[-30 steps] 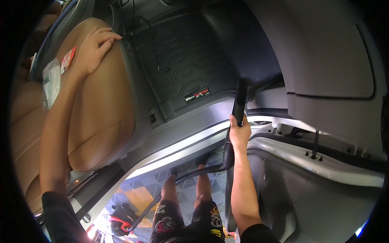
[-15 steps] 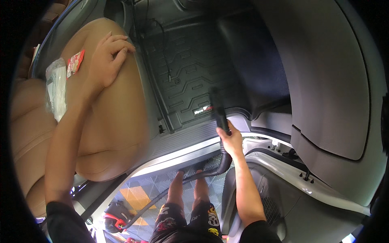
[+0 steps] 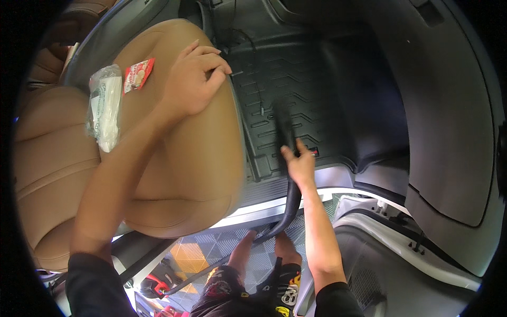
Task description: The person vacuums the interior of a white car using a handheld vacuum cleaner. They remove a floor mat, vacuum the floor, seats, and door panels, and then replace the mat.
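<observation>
My left hand (image 3: 196, 82) lies on the tan leather car seat (image 3: 198, 153), its fingers stretched over the far front edge and holding nothing. In my right hand (image 3: 301, 166) is the black vacuum nozzle (image 3: 284, 124), blurred at its tip. It points away from me, low over the black ribbed floor mat (image 3: 322, 100); whether it touches the mat I cannot tell. From my grip the black hose (image 3: 292, 206) curves down over the door sill and off to the lower left, past my legs.
On the seat lie a red and white packet (image 3: 138, 75) and a clear bag with white contents (image 3: 105, 108). A thin cable (image 3: 259, 79) trails onto the mat. The open door (image 3: 364, 264) stands at the lower right, and a red and black vacuum body (image 3: 157, 282) on the tiled floor.
The view has shifted left, so seat and mat appear farther right. My right hand with the nozzle has moved farther in over the mat. My left hand stays on the seat.
</observation>
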The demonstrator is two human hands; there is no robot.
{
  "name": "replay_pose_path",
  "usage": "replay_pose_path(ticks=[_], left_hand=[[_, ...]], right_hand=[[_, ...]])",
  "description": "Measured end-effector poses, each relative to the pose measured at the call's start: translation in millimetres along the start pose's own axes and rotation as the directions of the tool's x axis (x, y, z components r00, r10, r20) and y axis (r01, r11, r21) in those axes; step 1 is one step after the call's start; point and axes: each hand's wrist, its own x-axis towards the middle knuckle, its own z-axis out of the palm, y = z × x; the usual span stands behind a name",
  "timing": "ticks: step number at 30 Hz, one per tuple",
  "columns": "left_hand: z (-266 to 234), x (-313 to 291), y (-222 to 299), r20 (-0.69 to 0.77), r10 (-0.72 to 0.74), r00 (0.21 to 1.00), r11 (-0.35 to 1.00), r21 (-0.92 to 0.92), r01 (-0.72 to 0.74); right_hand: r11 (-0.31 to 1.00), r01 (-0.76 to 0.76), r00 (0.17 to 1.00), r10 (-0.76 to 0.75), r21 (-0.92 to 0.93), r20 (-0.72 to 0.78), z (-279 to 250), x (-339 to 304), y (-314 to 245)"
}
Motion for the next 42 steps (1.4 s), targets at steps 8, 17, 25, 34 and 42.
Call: replay_pose_path(ticks=[8, 17, 25, 34, 42], left_hand=[[-2, 6, 6, 0.043, 0.012, 0.999, 1.0, -0.026, -0.011], [-11, 5, 10, 0.111, -0.039, 0.993, 0.998, -0.034, 0.043], [-4, 12, 6, 0.096, -0.064, 0.993, 0.993, -0.092, 0.073], [-11, 11, 5, 0.111, -0.072, 0.991, 0.995, -0.066, 0.08], [-9, 15, 5, 0.123, -0.069, 0.99, 0.996, -0.054, 0.076]], right_hand=[[0.998, 0.027, 0.999, -0.026, -0.053, 0.019, -9, 81, -30], [0.99, 0.092, 0.996, -0.092, -0.104, -0.001, -19, 166, -77], [0.988, 0.132, 0.923, -0.092, -0.082, 0.374, 26, 236, -159], [0.987, 0.099, 0.962, -0.062, -0.126, 0.265, 45, 202, -167], [0.975, 0.189, 0.966, -0.163, -0.119, 0.202, 72, 211, -181]])
